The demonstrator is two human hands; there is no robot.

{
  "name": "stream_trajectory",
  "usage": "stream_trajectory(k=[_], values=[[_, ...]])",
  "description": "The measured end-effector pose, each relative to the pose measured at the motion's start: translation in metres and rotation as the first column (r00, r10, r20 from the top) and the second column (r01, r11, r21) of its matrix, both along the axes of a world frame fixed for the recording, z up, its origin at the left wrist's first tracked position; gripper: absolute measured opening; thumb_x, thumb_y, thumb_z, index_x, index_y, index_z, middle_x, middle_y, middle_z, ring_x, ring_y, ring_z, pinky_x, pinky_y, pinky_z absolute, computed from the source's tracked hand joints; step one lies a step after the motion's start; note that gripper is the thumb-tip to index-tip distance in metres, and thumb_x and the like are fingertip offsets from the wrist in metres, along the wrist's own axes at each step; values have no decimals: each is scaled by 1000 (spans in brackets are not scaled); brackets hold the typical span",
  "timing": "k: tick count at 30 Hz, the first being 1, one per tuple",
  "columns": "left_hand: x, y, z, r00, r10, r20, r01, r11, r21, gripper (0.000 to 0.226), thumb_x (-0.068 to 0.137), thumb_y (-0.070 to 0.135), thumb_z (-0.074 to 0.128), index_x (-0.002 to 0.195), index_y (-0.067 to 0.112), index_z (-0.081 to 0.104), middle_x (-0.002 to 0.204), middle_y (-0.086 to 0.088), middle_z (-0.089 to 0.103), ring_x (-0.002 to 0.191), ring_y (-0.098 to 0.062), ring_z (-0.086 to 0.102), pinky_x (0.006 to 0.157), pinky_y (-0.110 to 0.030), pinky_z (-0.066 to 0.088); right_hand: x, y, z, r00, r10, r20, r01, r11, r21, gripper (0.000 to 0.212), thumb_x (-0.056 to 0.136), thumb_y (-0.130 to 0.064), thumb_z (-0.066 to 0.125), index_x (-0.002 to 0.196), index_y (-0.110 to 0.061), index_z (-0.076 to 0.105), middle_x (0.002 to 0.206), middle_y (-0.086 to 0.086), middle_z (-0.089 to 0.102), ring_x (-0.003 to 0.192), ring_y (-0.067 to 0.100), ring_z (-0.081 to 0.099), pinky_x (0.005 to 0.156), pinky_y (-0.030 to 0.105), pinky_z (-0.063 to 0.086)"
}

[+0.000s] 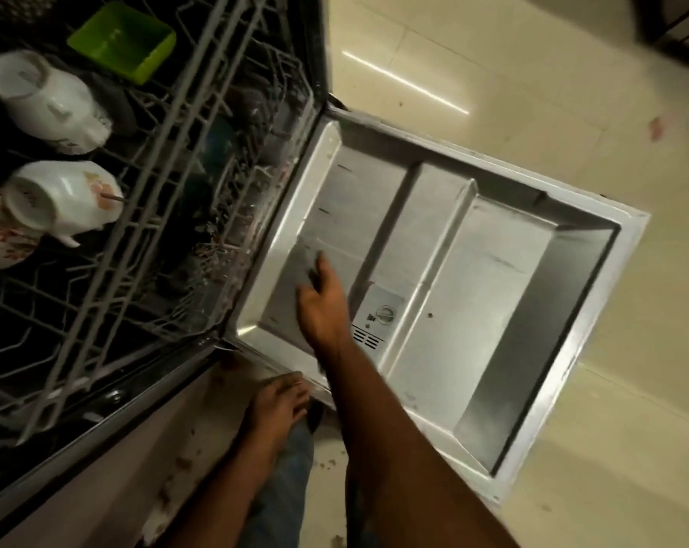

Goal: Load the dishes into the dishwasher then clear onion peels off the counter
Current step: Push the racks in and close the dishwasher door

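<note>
Pale tiled floor (493, 53) with what look like reddish stains (657, 128).

My only view: head camera, wide-angle, looking steeply down, frame rolled so dishwasher door (453, 270) runs diagonal. I sit near open dishwasher; upper rack (145, 215) fills left side close up, lowered door spans centre, tiled floor (532, 73) top and right. Right arm enters from bottom edge, right hand (321, 306) mid-frame over door. No second view to overlap.
</note>
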State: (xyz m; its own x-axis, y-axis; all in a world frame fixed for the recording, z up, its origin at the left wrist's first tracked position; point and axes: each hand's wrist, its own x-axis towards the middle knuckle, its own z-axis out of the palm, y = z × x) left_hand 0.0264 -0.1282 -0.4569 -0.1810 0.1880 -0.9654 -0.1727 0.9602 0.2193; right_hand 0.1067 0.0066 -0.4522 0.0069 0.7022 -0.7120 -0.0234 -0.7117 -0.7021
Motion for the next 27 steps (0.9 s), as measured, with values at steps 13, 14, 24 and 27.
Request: stream_trajectory(k=[13,14,24,27], values=[[137,23,27,641,-743,-194,765,597,243,29,107,19,51,134,20,62,129,4,68,120,-14,61,108,-33,47,291,-140,-1,706,-222,672,348,936,-56,55,95,1,52,147,-16,57,144,1,61,124,14,60,102,15,40],[145,23,31,622,-757,-200,780,574,250,30,107,20,51,134,21,62,131,4,68,121,-13,61,109,-33,46,300,-144,0,691,-240,682,359,933,-34,51,94,1,53,142,-14,60,139,3,64,125,19,61,106,23,43],[179,5,47,492,-844,-213,864,443,239,32,107,24,51,138,24,60,135,3,67,124,-16,61,111,-42,48,362,-197,-72,862,-281,422,481,715,-507,104,60,-87,77,131,-13,62,128,9,69,112,33,68,102,52,55],[178,1,47,470,-853,-225,875,419,241,33,106,20,52,138,22,61,135,4,67,124,-16,61,111,-40,48,356,-201,-66,892,-293,345,442,725,-528,99,58,-78,86,128,-12,63,117,6,73,99,27,72,86,41,60]])
